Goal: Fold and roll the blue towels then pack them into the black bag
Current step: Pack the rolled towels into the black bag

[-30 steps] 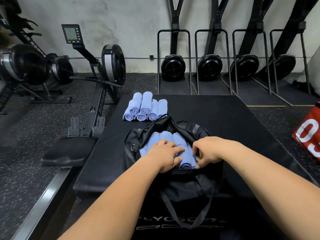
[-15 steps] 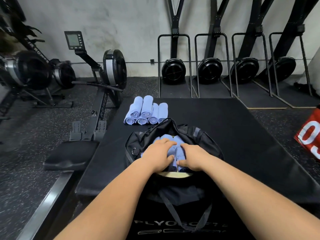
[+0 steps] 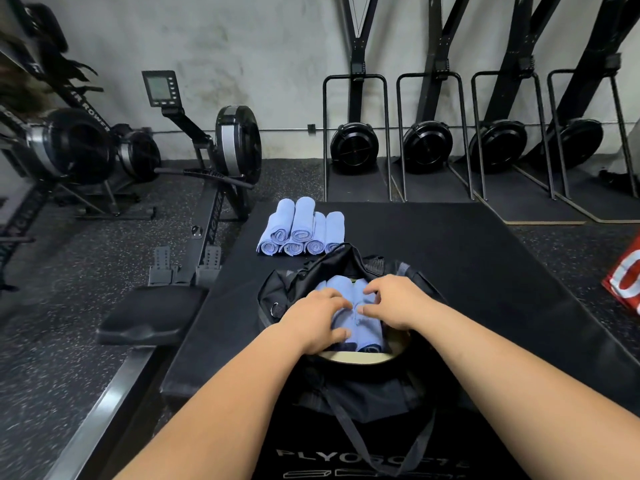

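Note:
The black bag (image 3: pixel 332 263) lies open on the black pad (image 3: pixel 467 271) in front of me, with several rolled blue towels (image 3: pixel 362 329) packed side by side inside. My left hand (image 3: pixel 313 322) curls over the left rolls, its thumb wrapped around one of them. My right hand (image 3: pixel 394 301) rests on the right rolls with its fingers spread, fingertips nearly meeting the left hand's. A pile of rolled blue towels (image 3: pixel 301 233) lies on the pad just beyond the bag.
A rowing machine (image 3: pixel 221 157) with its seat (image 3: pixel 149 317) stands to the left of the pad. Several upright machines (image 3: pixel 429 147) line the back wall. A red object (image 3: pixel 627 282) sits at the right edge. The bag's strap (image 3: pixel 349 431) hangs toward me.
My right hand has slid from the bag's right side to the middle of the rolls. The towels now sit lower in the bag. Both hands stay on top of them.

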Action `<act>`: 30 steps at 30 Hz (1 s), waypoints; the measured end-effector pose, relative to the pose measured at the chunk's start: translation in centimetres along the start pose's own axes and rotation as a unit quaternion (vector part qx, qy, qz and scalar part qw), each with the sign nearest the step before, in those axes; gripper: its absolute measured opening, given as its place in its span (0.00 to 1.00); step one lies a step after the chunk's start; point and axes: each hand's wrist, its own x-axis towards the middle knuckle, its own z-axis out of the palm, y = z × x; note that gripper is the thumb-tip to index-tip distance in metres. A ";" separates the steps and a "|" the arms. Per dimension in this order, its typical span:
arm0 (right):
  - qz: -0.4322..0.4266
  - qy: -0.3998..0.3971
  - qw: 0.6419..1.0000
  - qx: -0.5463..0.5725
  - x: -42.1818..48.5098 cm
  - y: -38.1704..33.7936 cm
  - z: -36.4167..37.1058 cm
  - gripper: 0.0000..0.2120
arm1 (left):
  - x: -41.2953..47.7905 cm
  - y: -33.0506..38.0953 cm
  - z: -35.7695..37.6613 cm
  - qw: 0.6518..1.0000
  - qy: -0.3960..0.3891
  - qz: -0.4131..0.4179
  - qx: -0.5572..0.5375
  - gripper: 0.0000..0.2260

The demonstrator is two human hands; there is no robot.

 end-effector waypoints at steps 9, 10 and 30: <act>-0.017 0.140 0.982 0.127 4.3 -0.1 -2.7 0.11 | 0.2 -0.6 -0.3 0.994 0.104 0.041 -0.016 0.33; -0.016 0.148 0.981 0.127 4.9 -0.2 -2.9 0.12 | 0.5 -0.9 -0.3 0.988 0.147 0.054 -0.010 0.31; 0.021 0.073 0.986 0.147 20.3 0.0 -1.0 0.24 | 4.7 -0.8 3.8 0.983 0.180 -0.026 -0.001 0.43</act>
